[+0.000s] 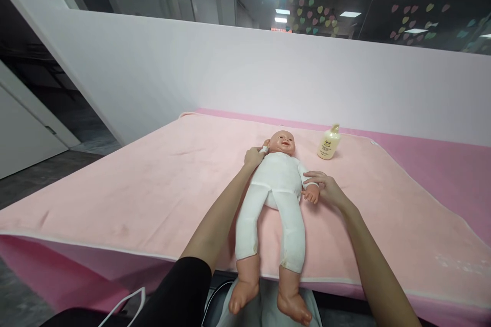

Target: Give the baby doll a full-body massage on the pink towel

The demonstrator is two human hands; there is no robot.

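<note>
Left hand (254, 156) partly hidden by doll (281, 173), small print (326, 153) on bottle (330, 139) unreadable, right forearm (378, 260) cut off

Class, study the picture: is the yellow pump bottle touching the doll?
Apart. The head view shows a strip of pink cloth between the doll's head and the bottle.

A pale pink blanket (153, 179) lies over a darker pink cover (433, 163), carrying a white-clothed doll (280, 173) on its back and, near its head, a pump bottle (329, 144).
</note>
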